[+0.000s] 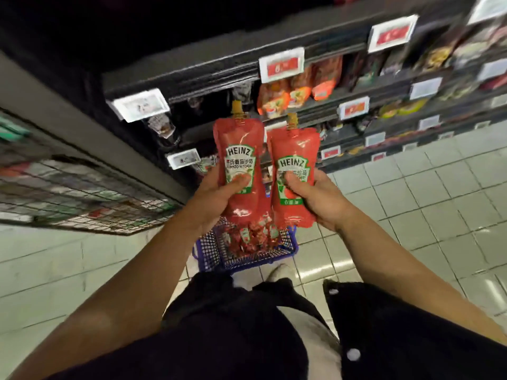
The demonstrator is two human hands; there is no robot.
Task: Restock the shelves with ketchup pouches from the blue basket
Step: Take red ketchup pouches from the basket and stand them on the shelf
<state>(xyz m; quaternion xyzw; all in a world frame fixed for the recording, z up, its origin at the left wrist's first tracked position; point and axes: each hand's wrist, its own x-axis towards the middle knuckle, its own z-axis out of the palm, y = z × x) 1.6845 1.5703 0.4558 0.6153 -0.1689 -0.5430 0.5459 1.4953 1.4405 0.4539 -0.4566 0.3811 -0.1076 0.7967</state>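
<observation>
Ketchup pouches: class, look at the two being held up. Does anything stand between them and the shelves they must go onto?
Nothing visible does. The left hand grips one ketchup pouch and the right hand another, both upright in open air before the shelves. The blue basket sits below on the floor.

Two red ketchup pouches, left pouch (238, 163) & right pouch (293, 174), each w/ a gold cap, a white & green label w/ dark lettering. Blue mesh basket (208, 253) on the floor, full of more red pouches (252, 237). Floor (411, 204) is pale grey-green square tile w/ darker grout lines. Shelves (192, 75) are black; price tags (281, 65) are white w/ red panels. Orange-red packs (299, 83) sit on a shelf. Person's shirt (397, 338) is black w/ white buttons; trousers (307, 335) light beige.
</observation>
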